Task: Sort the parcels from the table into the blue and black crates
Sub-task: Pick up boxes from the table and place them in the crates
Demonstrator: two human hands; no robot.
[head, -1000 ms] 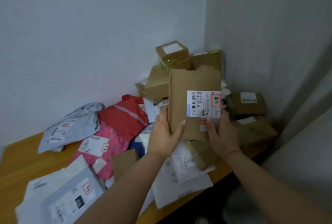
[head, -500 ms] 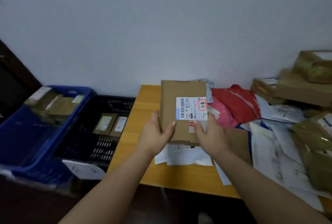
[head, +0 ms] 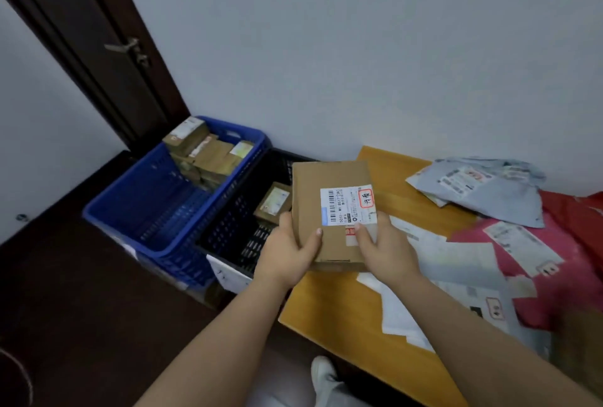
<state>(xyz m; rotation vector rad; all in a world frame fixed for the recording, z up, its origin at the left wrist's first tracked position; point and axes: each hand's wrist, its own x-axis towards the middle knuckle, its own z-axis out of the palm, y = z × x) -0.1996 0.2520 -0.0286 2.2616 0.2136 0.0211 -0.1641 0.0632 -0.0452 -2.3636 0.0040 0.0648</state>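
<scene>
holding one cardboard box (head: 329,210) gripped between left hand (head: 287,251) and right hand (head: 385,248), blue crate (head: 137,210) part filled, black crate (head: 235,233) barely, many parcels left on table (head: 346,315).

Brown cardboard box (head: 329,210) with white barcode label; blue crate (head: 137,210), black crate (head: 228,236), orange-tan worktop (head: 329,312), grey mailer (head: 496,194).

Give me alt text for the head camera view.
Both hands, left hand and right hand, hold a labelled cardboard box above the black crate, beside the blue crate of boxes. Mailers cover the wooden table.
</scene>
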